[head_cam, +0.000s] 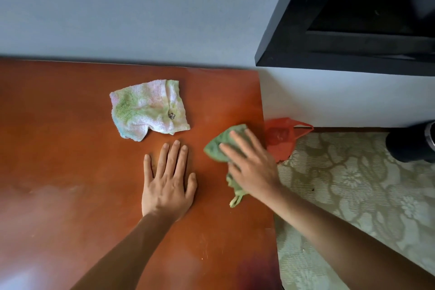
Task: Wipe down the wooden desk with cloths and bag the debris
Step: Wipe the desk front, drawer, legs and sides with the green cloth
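The wooden desk (pixel 70 148) fills the left and middle of the view. My left hand (pixel 168 181) lies flat on it, fingers straight. My right hand (pixel 249 165) presses a green cloth (pixel 217 146) onto the desk near its right edge, fingers spread and straight; part of the cloth hangs out below the palm. A crumpled white, pink and green towel (pixel 148 108) lies loose on the desk beyond my left hand. A red plastic bag (pixel 282 136) sits just past the desk's right edge, on the floor by the wall.
A patterned green carpet (pixel 353 195) covers the floor right of the desk. A black object (pixel 412 143) stands at the far right edge. A black-framed shelf or screen (pixel 341 30) hangs on the grey wall (pixel 117 7) above.
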